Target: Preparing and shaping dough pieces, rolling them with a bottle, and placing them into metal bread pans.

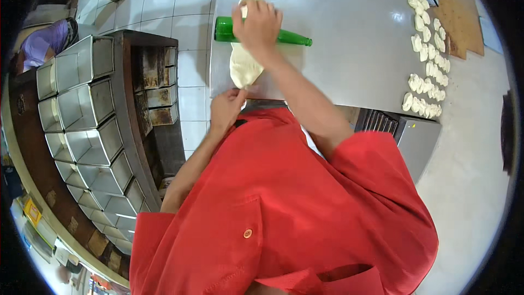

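Red cloth shirt (295,186), glossy tapered green bottle (224,29) across long, smooth dough (244,68).

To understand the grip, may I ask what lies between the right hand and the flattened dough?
In the head view, a green bottle lies between the right hand and the flattened dough.

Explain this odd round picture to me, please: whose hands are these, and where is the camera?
There's no machine: these are a person's bare hands. The one picture comes from a wide fisheye camera on their head, looking down past their red, buttoned shirt; the lens bends straight edges. The right hand lies over a green glass bottle, set sideways across a long, flat strip of pale dough. The left hand's fingers seem to pinch its near end. Many small, pale dough pieces sit along the right of the shiny grey metal table.
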The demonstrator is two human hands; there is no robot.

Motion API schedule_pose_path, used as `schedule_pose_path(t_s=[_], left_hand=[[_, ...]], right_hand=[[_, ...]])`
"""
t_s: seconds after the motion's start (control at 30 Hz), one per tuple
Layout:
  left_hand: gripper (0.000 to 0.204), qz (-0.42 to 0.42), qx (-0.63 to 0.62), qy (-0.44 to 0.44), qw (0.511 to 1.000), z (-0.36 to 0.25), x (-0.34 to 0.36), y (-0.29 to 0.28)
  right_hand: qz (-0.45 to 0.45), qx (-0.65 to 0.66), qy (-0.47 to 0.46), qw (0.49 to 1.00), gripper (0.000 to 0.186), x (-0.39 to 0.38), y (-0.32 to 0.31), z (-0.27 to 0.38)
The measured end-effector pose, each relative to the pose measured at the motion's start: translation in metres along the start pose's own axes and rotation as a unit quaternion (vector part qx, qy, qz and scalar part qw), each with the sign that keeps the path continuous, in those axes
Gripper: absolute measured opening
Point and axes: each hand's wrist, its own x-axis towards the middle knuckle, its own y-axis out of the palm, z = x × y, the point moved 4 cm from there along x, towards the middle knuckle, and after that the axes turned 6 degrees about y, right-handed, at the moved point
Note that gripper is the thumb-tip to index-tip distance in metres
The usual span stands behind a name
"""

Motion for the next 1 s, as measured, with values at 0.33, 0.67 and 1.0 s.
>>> schedule_pose_path(t_s=[0.33, 0.67, 1.0], left_hand=[[0.040, -0.162, 0.197, 0.489, 0.834, -0.134, 0.113, -0.028], [0.027, -0.147, 0.098, 0.425, 0.888, -0.166, 0.188, -0.030], [0.035, -0.222, 0.043, 0.307, 0.924, -0.158, 0.205, -0.032]], right_hand=[[0.085, -0.059, 0.004, 0.995, 0.022, 0.035, 0.022, -0.022], [0.125, -0.008, 0.131, 0.983, 0.025, 0.060, 0.023, -0.071], [0.024, 0.082, 0.043, 0.995, 0.036, 0.069, 0.016, -0.096]])
